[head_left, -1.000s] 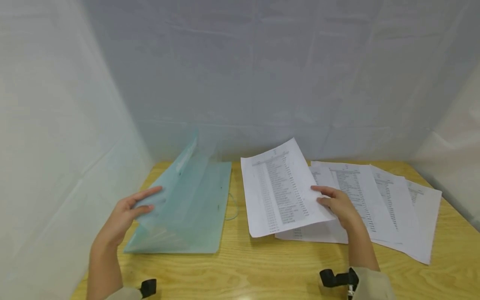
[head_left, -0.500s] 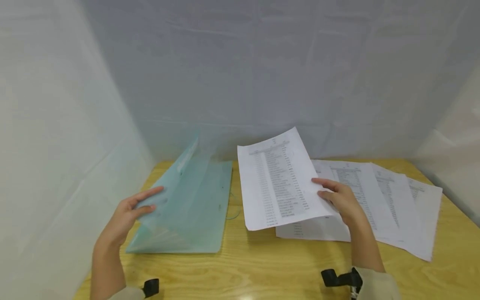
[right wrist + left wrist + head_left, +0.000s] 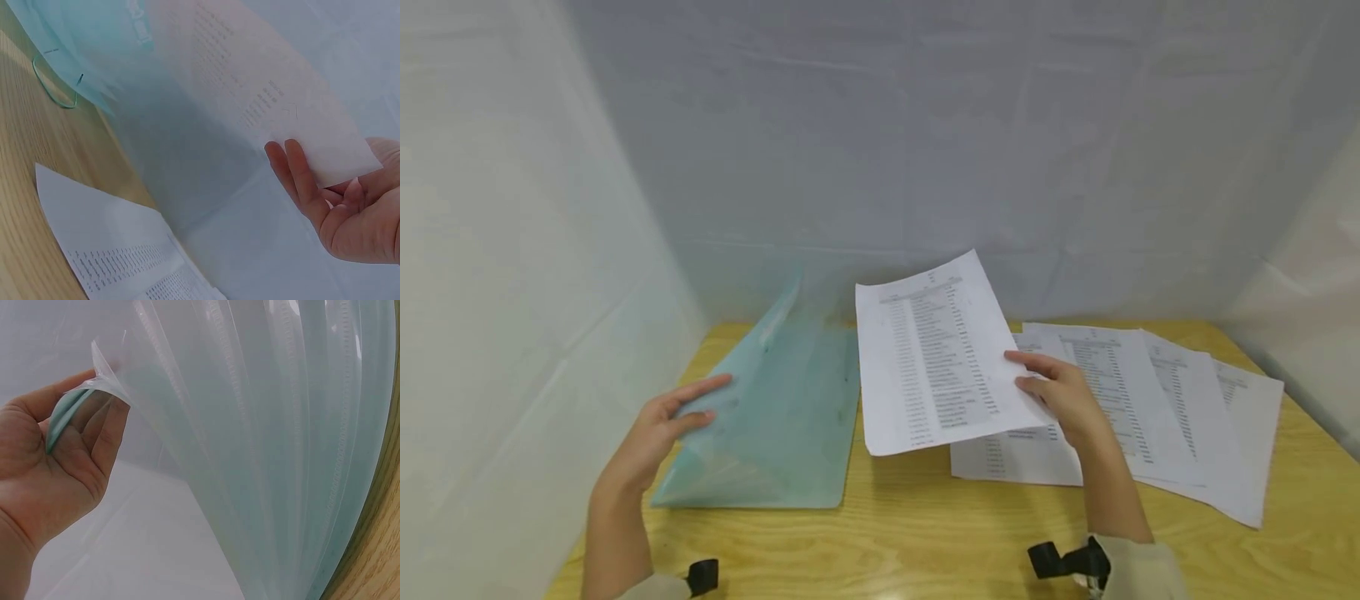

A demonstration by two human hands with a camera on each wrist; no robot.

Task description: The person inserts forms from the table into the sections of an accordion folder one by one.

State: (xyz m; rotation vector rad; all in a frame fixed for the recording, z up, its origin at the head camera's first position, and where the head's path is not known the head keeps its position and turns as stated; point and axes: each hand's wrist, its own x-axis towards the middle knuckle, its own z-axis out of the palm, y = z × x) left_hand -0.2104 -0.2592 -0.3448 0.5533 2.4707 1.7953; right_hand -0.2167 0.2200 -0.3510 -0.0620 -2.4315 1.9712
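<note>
Teal plastic folder (image 3: 797, 433), left of centre: I have the left hand (image 3: 653, 431) gripping its raised cover, likely so it stands open. Mid-frame, the right hand (image 3: 1063, 400) pinches a printed sheet (image 3: 925, 358) near its right edge, presumably leaving the text uncovered; print appears too blurred to read.

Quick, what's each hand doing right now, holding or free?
Left hand: holding the raised side of the teal folder.
Right hand: holding a printed sheet by its edge.
</note>
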